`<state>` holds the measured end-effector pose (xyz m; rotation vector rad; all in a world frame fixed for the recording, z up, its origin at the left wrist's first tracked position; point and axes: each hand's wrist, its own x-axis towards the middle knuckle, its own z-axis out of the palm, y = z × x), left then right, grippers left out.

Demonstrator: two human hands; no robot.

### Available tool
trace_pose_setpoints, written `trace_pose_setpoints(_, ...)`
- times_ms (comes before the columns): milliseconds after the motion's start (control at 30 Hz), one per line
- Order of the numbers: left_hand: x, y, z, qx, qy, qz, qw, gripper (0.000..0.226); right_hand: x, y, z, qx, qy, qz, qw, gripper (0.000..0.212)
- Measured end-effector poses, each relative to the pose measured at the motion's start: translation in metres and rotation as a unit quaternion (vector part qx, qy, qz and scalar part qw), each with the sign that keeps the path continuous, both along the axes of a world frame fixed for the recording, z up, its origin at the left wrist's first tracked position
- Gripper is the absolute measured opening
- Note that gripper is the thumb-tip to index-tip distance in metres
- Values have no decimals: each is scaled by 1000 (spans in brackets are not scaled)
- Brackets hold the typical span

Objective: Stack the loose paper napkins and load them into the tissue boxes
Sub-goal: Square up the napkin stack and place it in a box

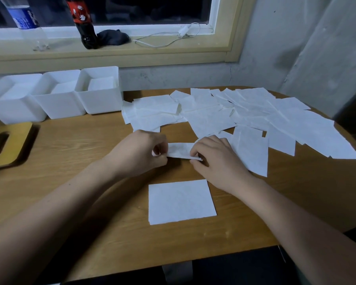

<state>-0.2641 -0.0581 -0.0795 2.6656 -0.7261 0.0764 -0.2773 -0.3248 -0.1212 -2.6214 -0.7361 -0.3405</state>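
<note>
One paper napkin (180, 151) is held just above the wooden table (86, 182), strung between both hands and partly folded or rumpled along its length. The left hand (140, 153) pinches its left end, thumb against curled fingers. The right hand (216, 161) pinches the right end the same way, with fingertips (194, 155) on the lower edge. My judgement is that the sheet is tissue-thin, next to weightless and limp, with no stiffness of its own, and that it would likely tear if the hands pulled apart. It is best taken lightly by opposite edges or corners and laid down flat rather than dropped, since a sleeve or a draught could shift it. Just nearer the person than the hands, a flat napkin (181, 201) lies square on the table, possibly the start of a stack; I cannot tell how many sheets it holds. Beyond the hands and running well off to the right of the right hand lie the loose napkins (255, 114), many of them, overlapping and some creased, the nearest reaching the right hand. Beyond and to the left of the left hand stand three white tissue boxes (100, 103) in a close row, open-topped, each with white paper showing inside. Well to the left of the left hand a wooden slotted lid (14, 153) lies flat. Farther off, on the windowsill (152, 53), are a cola bottle (83, 23), a water bottle (27, 19), a dark cloth (113, 37) and a white charger cable (173, 37). Most of the paper is still loose, so the task looks to be at an early stage.
</note>
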Motion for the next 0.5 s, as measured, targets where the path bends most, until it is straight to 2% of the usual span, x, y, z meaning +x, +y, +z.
trace_pose_setpoints(133,-5,8,6,-74,23,5,997,13,-2,1,10,84,57,-19,995,7)
trace_pose_setpoints(267,-12,17,7,-60,20,6,998,31,-5,0,23,154,113,-37,981,6)
trace_pose_setpoints(400,-14,19,8,-118,-18,64,991,7,-6,-2,33,212,141,-40,966,7)
trace_pose_setpoints(500,-17,20,15,-159,17,92,983,7,-9,-2,36,223,136,-50,964,4)
